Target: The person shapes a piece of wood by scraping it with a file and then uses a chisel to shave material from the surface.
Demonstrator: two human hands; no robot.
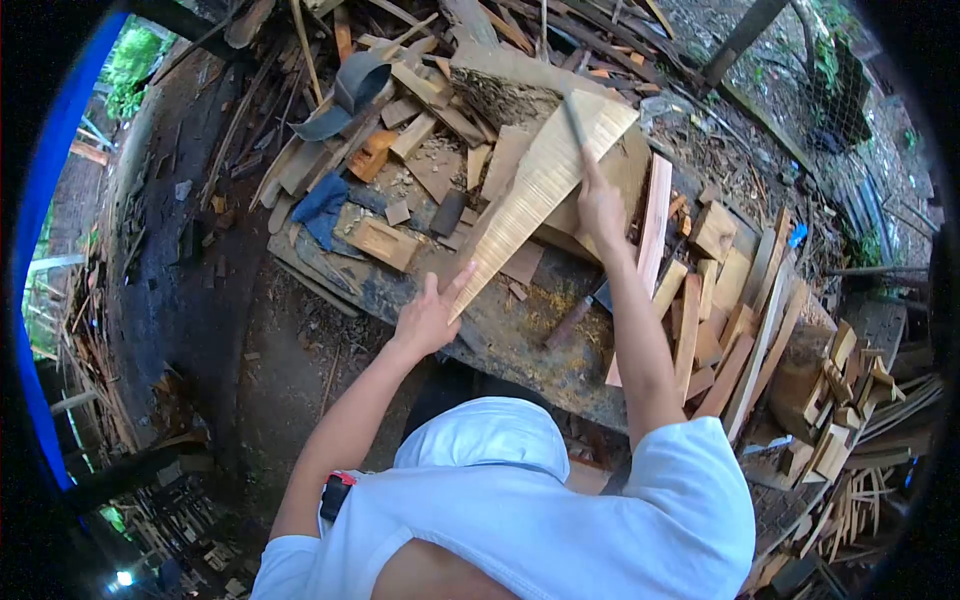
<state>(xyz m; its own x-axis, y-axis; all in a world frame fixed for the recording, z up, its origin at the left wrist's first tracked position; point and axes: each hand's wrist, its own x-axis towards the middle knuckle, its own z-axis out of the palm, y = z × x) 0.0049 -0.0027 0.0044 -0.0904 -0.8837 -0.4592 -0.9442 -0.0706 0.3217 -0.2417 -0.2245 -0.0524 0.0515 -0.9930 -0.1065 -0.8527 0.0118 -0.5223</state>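
Left fingers [466,274] spread at tapered board's [535,190] narrow tip, underside grip unclear; right fingers [589,168] grip flat gray tool on its wide end, over bench [500,345]. Keep tool flat, pressure even.

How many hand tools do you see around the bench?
2: a narrow grey tool in the right hand, over the pale board; a brown-handled tool lying on the bench. Others may be hidden among the wood.

The cloth [322,208] is dark blue, the shirt [560,520] pale blue, and the triangular board [545,185] pale yellow with fine darker stripes.
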